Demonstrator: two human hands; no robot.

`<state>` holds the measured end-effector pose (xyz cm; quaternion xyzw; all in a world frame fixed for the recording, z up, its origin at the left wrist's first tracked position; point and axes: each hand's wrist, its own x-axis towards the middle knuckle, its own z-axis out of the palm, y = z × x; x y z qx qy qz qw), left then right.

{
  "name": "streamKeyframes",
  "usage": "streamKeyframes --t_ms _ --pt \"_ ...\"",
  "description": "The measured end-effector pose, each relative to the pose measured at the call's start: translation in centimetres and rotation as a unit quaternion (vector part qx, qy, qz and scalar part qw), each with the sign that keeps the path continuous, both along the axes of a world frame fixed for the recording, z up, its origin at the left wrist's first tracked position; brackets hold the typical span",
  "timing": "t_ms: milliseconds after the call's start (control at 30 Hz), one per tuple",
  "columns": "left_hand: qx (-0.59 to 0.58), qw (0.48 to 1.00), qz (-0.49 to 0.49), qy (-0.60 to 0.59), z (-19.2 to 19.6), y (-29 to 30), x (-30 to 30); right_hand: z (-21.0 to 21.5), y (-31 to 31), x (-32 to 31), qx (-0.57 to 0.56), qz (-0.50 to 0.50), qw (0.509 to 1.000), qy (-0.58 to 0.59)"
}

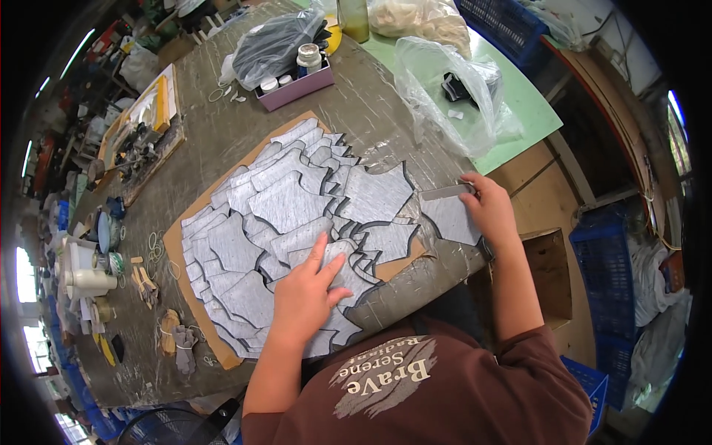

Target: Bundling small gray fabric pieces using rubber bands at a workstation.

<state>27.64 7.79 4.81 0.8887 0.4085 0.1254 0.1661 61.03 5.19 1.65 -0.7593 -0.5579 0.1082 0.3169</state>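
While the left hand lies flat, fingers spread, on the grey cut pieces, pinning the one under its palm, the right hand is closed around a thin grey tool at the table's right edge. That tool's long axis runs roughly across the table, its free end pointing left toward the pile; a single grey piece lies just under and beside it, so the right hand is clearly the nearer one. The overlapping pieces, dark-edged, are fanned over a brown cardboard sheet reaching the table's near edge. Toward the far edge stands a pink tray holding small white-capped bottles, with a dark plastic bag behind it. At the far right corner a clear crumpled bag with something black inside rests on a green sheet. Blue crates stand beyond the right edge.
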Motion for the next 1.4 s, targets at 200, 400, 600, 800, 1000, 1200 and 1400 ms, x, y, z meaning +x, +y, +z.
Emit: streamKeyframes --t_ms 200,400,600,800,1000,1200,1400 --pt "-0.115 0.975 0.084 -0.171 -1.5 -0.1 -1.9 0.9 2.6 -5.6 0.071 0.002 0.995 -0.064" --pt "-0.09 0.964 0.083 -0.235 -2.7 -0.3 -1.9 -0.1 6.1 -6.1 -0.022 0.034 0.97 0.24" --pt "-0.149 0.863 0.196 -0.44 -2.7 -0.7 -4.1 6.3 2.0 -6.8 0.118 0.037 0.797 0.592" --pt "-0.253 0.7 0.169 -0.646 -0.9 0.2 -5.1 4.1 -3.1 -13.6 -0.164 0.049 0.67 0.722" --pt "-0.353 0.756 0.171 -0.524 -1.2 -2.6 -6.5 3.4 -5.8 -14.6 -0.327 0.204 0.849 0.361" --pt "-0.431 0.753 0.119 -0.482 -0.7 -5.4 -2.9 4.3 -4.1 -16.1 -0.054 0.299 0.919 0.251" --pt "-0.349 0.832 0.105 -0.419 -0.6 -5.5 -2.3 3.2 -2.9 -17.4 -0.064 0.314 0.881 0.349"
